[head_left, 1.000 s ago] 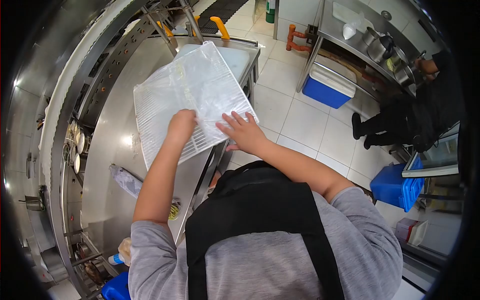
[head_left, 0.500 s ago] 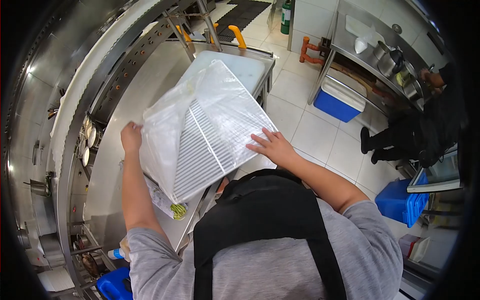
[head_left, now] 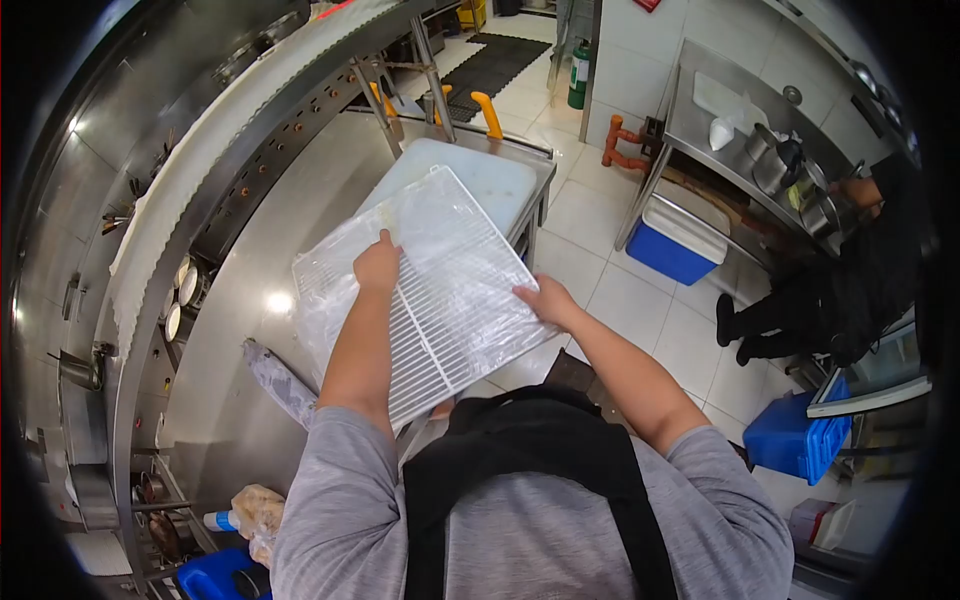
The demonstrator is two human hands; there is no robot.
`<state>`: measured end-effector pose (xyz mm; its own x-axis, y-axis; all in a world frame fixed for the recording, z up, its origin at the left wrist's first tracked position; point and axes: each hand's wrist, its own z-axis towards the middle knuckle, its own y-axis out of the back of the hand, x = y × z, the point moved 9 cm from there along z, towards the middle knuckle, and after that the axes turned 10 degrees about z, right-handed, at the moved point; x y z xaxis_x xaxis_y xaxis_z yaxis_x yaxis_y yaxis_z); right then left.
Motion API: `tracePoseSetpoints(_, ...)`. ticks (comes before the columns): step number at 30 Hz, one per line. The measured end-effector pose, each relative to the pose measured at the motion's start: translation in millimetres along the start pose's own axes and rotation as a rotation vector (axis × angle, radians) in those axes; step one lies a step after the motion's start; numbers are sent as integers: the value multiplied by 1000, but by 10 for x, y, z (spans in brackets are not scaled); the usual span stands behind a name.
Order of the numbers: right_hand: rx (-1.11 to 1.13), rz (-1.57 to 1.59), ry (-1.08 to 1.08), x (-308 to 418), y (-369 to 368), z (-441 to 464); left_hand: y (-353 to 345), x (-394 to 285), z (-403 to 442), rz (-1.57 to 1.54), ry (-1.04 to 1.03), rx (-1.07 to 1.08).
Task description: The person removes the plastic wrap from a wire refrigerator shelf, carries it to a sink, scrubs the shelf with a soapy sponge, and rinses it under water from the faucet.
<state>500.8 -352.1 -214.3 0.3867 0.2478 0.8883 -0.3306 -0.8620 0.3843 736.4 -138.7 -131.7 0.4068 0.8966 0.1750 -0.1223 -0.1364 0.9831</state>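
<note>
A white wire rack lies tilted over the steel counter's near edge, partly covered by clear plastic film. Above the rack's middle, my left hand is closed on the film, its fingers curled. My right hand grips the rack's right corner, thumb on top and the other fingers mostly hidden. Behind the rack is a white cutting board. A plastic-wrapped bundle lies on the counter, left of my left forearm.
The steel counter curves along the left beneath a shelf. Yellow handles stand at its far end. On the right are a blue cooler, a side table with pots, a person in dark clothes and a blue bin.
My left hand has swung from the rack's left side back over its middle with the film. My right hand, flat on the film before, now grips the rack's corner. The bundle's green end is hidden now.
</note>
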Motion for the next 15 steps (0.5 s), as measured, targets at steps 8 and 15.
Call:
tracePoseSetpoints(8,-29,13,41,116,129,-308,278,902,296,-270,4,-229)
tracePoseSetpoints(15,-67,-37,55,-128,254,-419,250,1548,181,-307,220,-255)
